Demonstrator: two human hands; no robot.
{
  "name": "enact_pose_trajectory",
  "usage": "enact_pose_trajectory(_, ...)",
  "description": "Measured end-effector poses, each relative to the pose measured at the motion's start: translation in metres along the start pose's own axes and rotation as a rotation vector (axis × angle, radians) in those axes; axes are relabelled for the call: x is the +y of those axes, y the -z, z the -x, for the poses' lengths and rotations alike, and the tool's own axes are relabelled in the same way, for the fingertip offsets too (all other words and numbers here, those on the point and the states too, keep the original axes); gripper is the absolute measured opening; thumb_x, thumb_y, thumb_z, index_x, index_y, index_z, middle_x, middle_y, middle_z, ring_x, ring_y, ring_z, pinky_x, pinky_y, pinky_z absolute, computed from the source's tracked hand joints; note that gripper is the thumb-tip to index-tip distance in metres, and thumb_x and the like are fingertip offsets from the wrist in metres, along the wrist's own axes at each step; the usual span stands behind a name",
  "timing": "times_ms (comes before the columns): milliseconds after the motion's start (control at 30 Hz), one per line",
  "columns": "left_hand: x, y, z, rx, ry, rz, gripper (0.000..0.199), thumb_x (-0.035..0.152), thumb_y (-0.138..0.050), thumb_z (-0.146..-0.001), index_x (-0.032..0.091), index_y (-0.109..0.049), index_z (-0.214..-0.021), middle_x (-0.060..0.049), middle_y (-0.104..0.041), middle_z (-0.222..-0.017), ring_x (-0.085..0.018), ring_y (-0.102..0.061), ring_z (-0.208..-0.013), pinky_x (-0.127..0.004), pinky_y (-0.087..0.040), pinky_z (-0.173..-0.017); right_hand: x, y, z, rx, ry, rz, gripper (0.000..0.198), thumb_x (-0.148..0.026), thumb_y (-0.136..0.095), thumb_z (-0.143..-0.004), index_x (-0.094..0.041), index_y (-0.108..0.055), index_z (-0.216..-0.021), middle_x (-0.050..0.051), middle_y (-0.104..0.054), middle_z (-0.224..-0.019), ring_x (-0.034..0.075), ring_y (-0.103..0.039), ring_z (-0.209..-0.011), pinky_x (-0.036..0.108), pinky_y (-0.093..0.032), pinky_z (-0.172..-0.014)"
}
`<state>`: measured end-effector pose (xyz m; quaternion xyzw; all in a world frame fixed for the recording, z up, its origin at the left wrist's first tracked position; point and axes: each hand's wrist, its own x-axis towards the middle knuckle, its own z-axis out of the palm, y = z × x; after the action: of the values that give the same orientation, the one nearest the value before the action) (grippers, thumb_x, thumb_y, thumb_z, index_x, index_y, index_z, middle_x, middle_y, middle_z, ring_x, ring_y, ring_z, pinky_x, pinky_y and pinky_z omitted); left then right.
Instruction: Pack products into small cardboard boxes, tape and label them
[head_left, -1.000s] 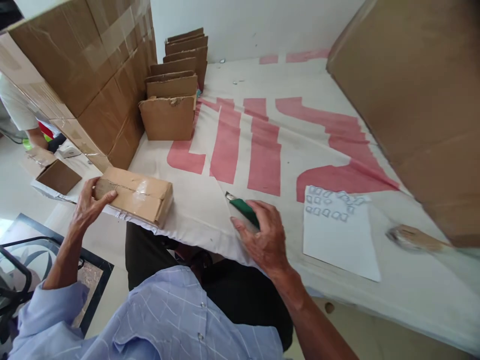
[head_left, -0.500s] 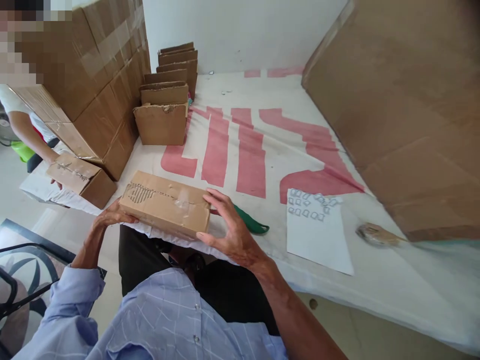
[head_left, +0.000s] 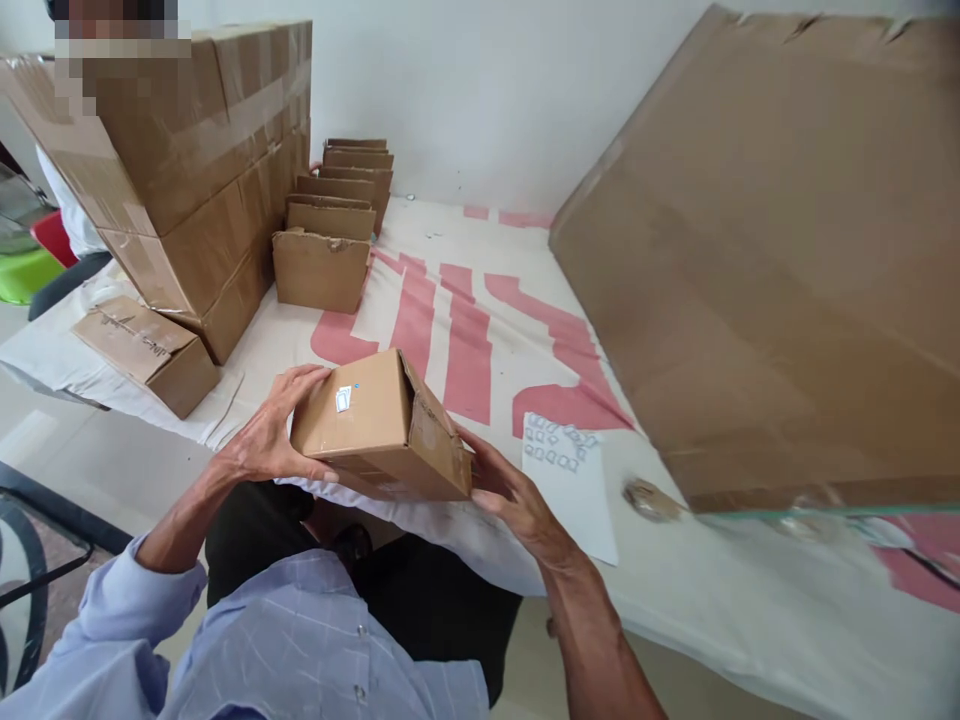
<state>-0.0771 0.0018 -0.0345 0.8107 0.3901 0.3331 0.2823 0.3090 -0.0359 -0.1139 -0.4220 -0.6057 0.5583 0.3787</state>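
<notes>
Between my hands I hold a small brown cardboard box (head_left: 375, 425), tilted above the table's front edge. A small white sticker (head_left: 343, 399) with a dark outline is on its upper face, beside a blue dot. My left hand (head_left: 274, 430) grips the left end, thumb along the lower edge. At the right end my right hand (head_left: 506, 485) holds the box near a loosely fitting flap; part of its fingers is hidden behind the box. To the right of it lies a white sheet (head_left: 570, 500) bearing rows of small stickers.
Another closed box (head_left: 150, 350) lies at the left table edge, by a tall stack of taped cartons (head_left: 202, 190). Several open-topped boxes (head_left: 322, 270) stand in a row behind. A tape roll (head_left: 651, 500) sits at right, near a large leaning cardboard panel (head_left: 750, 270).
The box has been turned and tipped, bringing a stickered face into view. My left hand has come up to its left end. A co-worker's hand has left the other box.
</notes>
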Motion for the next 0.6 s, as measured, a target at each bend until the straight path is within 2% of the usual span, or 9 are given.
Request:
enact_pose_trajectory(100,0.008,-0.003,-0.002,-0.003,-0.011,-0.031,0.121,0.076,-0.095,-0.065,0.032,-0.044,-0.166,-0.019,-0.051,-0.16,-0.047,-0.045,-0.152,-0.068,-0.039,-0.129,0.006,0.002,0.0,0.005,0.022,-0.011,0.08,-0.058,-0.074,-0.096,-0.032,-0.049,-0.167,0.012,-0.058,-0.167,0.039,-0.062,-0.147,0.054,-0.061,-0.111)
enact_pose_trajectory(200,0.017,-0.006,-0.002,0.039,-0.018,-0.067,0.115,0.066,-0.098,-0.067,0.031,-0.047,-0.163,-0.017,-0.054,-0.153,-0.045,-0.05,-0.148,-0.066,-0.043,-0.127,0.013,0.004,-0.004,0.024,0.032,0.016,0.076,-0.056,-0.074,-0.096,-0.03,-0.053,-0.165,0.012,-0.061,-0.164,0.039,-0.062,-0.147,0.055,-0.061,-0.112)
enact_pose_trajectory(300,0.027,-0.005,0.0,0.115,-0.036,-0.134,0.111,0.051,-0.099,-0.067,0.031,-0.046,-0.163,-0.016,-0.053,-0.151,-0.044,-0.052,-0.143,-0.065,-0.046,-0.124,0.007,0.001,-0.013,0.161,0.077,0.103,0.06,-0.054,-0.075,-0.096,-0.028,-0.068,-0.15,0.013,-0.064,-0.16,0.037,-0.066,-0.142,0.053,-0.063,-0.109)
enact_pose_trajectory(433,0.037,-0.006,0.0,0.209,-0.038,-0.258,0.114,0.042,-0.098,-0.065,0.036,-0.042,-0.164,-0.015,-0.049,-0.151,-0.043,-0.052,-0.14,-0.066,-0.046,-0.122,-0.04,-0.013,-0.025,0.475,0.292,0.292,0.033,-0.046,-0.073,-0.099,-0.027,-0.079,-0.125,0.011,-0.074,-0.14,0.033,-0.071,-0.13,0.054,-0.064,-0.105)
enact_pose_trajectory(533,0.039,-0.009,-0.002,0.229,-0.041,-0.32,0.116,0.042,-0.097,-0.065,0.038,-0.039,-0.165,-0.015,-0.047,-0.152,-0.044,-0.05,-0.141,-0.068,-0.044,-0.122,-0.087,-0.03,-0.033,0.518,0.482,0.431,0.022,-0.042,-0.071,-0.101,-0.027,-0.08,-0.115,0.01,-0.076,-0.123,0.03,-0.073,-0.119,0.051,-0.066,-0.099)
enact_pose_trajectory(600,0.038,-0.008,-0.003,0.225,-0.06,-0.335,0.116,0.043,-0.096,-0.066,0.039,-0.037,-0.166,-0.015,-0.046,-0.155,-0.044,-0.049,-0.142,-0.067,-0.044,-0.123,-0.105,-0.042,-0.038,0.516,0.55,0.497,0.019,-0.039,-0.07,-0.102,-0.027,-0.078,-0.114,0.009,-0.076,-0.122,0.029,-0.072,-0.117,0.047,-0.067,-0.095)
